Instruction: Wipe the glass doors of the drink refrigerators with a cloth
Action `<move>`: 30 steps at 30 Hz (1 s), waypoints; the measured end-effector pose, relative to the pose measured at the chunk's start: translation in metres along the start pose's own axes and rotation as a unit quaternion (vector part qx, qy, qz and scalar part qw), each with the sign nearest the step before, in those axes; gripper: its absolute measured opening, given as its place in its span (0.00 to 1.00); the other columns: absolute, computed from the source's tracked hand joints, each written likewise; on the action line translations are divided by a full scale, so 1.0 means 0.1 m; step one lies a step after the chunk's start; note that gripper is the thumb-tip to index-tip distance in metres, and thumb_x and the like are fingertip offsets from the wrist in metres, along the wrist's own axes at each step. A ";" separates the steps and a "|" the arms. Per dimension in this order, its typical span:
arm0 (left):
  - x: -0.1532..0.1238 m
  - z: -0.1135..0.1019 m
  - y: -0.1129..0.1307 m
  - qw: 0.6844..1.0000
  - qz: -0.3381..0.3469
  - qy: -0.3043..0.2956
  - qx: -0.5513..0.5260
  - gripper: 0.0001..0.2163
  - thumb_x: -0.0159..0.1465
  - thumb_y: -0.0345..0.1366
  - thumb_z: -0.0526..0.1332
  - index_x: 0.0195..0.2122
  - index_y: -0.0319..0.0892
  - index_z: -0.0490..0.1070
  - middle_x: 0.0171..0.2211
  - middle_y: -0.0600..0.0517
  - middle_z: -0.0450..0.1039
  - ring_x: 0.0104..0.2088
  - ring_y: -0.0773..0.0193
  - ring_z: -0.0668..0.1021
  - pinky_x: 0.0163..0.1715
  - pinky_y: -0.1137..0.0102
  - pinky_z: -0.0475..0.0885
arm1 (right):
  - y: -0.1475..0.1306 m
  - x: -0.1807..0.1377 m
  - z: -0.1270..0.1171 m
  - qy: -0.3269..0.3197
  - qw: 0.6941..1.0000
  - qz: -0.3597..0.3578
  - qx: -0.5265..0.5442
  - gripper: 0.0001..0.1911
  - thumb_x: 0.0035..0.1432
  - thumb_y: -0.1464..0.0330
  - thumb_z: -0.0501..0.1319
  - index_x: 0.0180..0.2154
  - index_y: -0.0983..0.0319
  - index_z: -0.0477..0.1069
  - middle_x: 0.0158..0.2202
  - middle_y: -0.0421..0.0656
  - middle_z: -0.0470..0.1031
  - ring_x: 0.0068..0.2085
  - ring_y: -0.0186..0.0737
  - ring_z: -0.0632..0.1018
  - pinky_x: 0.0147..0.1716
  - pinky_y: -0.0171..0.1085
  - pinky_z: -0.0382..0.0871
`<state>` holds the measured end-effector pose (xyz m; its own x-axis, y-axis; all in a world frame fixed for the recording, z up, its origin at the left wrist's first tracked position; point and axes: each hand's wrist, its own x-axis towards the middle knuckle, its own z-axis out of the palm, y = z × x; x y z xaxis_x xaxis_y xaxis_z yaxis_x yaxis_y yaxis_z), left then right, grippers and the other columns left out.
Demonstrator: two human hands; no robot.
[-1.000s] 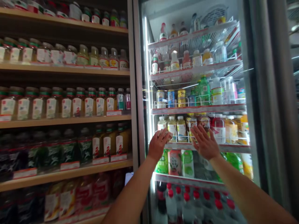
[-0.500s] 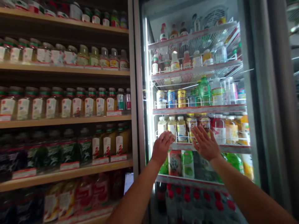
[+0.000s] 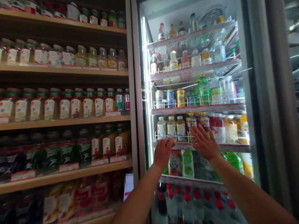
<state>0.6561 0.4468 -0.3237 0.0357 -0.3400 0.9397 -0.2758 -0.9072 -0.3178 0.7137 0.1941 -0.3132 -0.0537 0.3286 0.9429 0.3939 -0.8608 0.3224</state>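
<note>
My left hand (image 3: 163,152) is in front of the lit drinks fridge (image 3: 198,109), at the height of its second-lowest shelf. Its fingers are bent and closed, and something small and pale (image 3: 174,142) shows at their tips, too blurred to name. To the right, my right hand (image 3: 205,142) is held flat with the fingers spread, nothing in it. It looks laid against the fridge's glass front, though contact is hard to make out. Behind the hands stand pale juice bottles (image 3: 171,128) and a red drink bottle (image 3: 218,128).
Wooden shelves (image 3: 65,123) on the left carry rows of bottles. A metal post (image 3: 136,93) divides them from the fridge. More fridge shelves hold cans (image 3: 180,98) and green bottles (image 3: 203,90). Red-capped bottles (image 3: 187,199) stand at the bottom. A bright screen-like panel (image 3: 128,185) shows beside my left forearm.
My left hand has dropped slightly, its fingers tipping rightward. My right hand stays in almost the same place. The view has shifted a little.
</note>
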 end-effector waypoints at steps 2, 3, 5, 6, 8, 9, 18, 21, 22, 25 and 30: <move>-0.10 -0.01 0.05 1.000 0.027 -0.012 -0.009 0.15 0.67 0.29 0.61 0.53 0.50 0.74 0.46 0.51 0.75 0.45 0.60 0.74 0.45 0.65 0.77 | 0.00 0.00 0.00 -0.001 1.000 0.000 0.002 0.37 0.68 0.61 0.56 0.72 0.54 0.42 0.70 0.43 0.55 0.70 0.48 0.58 0.70 0.55 0.38; -0.09 -0.01 0.04 0.999 0.032 -0.013 -0.009 0.13 0.67 0.30 0.62 0.51 0.52 0.75 0.45 0.52 0.75 0.45 0.61 0.74 0.44 0.66 0.77 | 0.01 0.00 0.00 -0.002 1.000 -0.001 0.003 0.37 0.68 0.61 0.56 0.72 0.54 0.42 0.70 0.42 0.55 0.70 0.48 0.58 0.70 0.55 0.38; 0.02 -0.01 -0.06 1.000 0.018 -0.006 -0.005 0.13 0.68 0.31 0.62 0.51 0.52 0.75 0.47 0.52 0.74 0.46 0.60 0.74 0.45 0.66 0.77 | 0.01 0.00 0.00 -0.003 1.000 0.000 0.004 0.37 0.68 0.61 0.56 0.72 0.54 0.42 0.70 0.43 0.55 0.70 0.48 0.58 0.70 0.55 0.39; 0.11 -0.01 -0.12 1.000 0.004 0.001 0.002 0.14 0.68 0.30 0.60 0.53 0.52 0.74 0.49 0.50 0.73 0.48 0.59 0.74 0.47 0.63 0.76 | 0.01 -0.01 0.00 -0.004 1.000 0.000 0.004 0.37 0.68 0.61 0.57 0.72 0.53 0.42 0.71 0.43 0.55 0.70 0.48 0.58 0.70 0.55 0.39; 0.25 0.00 -0.22 0.999 -0.020 0.010 0.029 0.19 0.69 0.27 0.56 0.59 0.49 0.69 0.56 0.46 0.70 0.55 0.55 0.72 0.53 0.58 0.74 | 0.01 -0.01 0.01 -0.003 1.000 0.001 0.004 0.38 0.67 0.61 0.57 0.72 0.53 0.42 0.71 0.43 0.55 0.70 0.48 0.58 0.70 0.55 0.39; 0.27 0.02 -0.23 0.999 -0.021 0.008 0.043 0.22 0.69 0.25 0.55 0.62 0.47 0.66 0.59 0.45 0.67 0.59 0.53 0.70 0.56 0.55 0.73 | 0.01 -0.01 0.01 -0.002 1.000 0.002 0.004 0.38 0.68 0.61 0.56 0.72 0.53 0.42 0.70 0.42 0.55 0.70 0.48 0.59 0.70 0.55 0.39; -0.20 0.00 -0.07 0.984 0.132 -0.080 0.093 0.27 0.66 0.23 0.53 0.67 0.44 0.60 0.69 0.53 0.56 0.71 0.52 0.55 0.65 0.56 0.66 | 0.01 0.00 0.01 0.001 1.000 -0.002 0.004 0.37 0.68 0.61 0.55 0.72 0.53 0.41 0.70 0.43 0.56 0.69 0.49 0.60 0.69 0.55 0.40; 0.12 -0.03 -0.24 0.986 0.091 -0.081 0.111 0.27 0.66 0.21 0.51 0.67 0.42 0.60 0.68 0.52 0.59 0.71 0.54 0.56 0.65 0.57 0.66 | 0.01 -0.01 0.01 -0.001 1.000 0.000 0.008 0.37 0.68 0.60 0.55 0.72 0.53 0.41 0.70 0.43 0.55 0.70 0.49 0.59 0.69 0.55 0.39; 0.18 -0.03 -0.26 0.988 0.076 -0.073 0.115 0.27 0.66 0.21 0.51 0.66 0.41 0.60 0.67 0.52 0.61 0.70 0.54 0.56 0.65 0.57 0.66 | 0.01 -0.01 0.01 -0.001 1.000 0.000 0.009 0.37 0.68 0.60 0.55 0.72 0.53 0.41 0.70 0.43 0.56 0.70 0.49 0.59 0.69 0.55 0.39; 0.04 0.02 -0.17 0.990 0.069 -0.057 0.108 0.27 0.67 0.23 0.54 0.66 0.45 0.61 0.68 0.51 0.60 0.70 0.52 0.57 0.64 0.54 0.68 | 0.00 0.00 -0.01 0.001 1.000 0.001 0.009 0.38 0.68 0.61 0.56 0.72 0.53 0.41 0.70 0.43 0.56 0.70 0.49 0.60 0.69 0.55 0.39; -0.51 0.03 0.04 0.975 0.162 -0.140 0.066 0.32 0.63 0.29 0.62 0.67 0.57 0.58 0.72 0.56 0.49 0.71 0.46 0.52 0.65 0.48 0.63 | 0.00 0.01 -0.02 0.000 1.000 0.000 0.004 0.38 0.67 0.62 0.57 0.72 0.54 0.41 0.70 0.44 0.57 0.70 0.49 0.60 0.70 0.55 0.39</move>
<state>0.6557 0.4599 -0.3737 0.2328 -0.6507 0.7228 -0.1901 -0.7593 -0.6223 0.7115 0.1935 -0.3122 -0.0542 0.3290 0.9428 0.4012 -0.8574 0.3223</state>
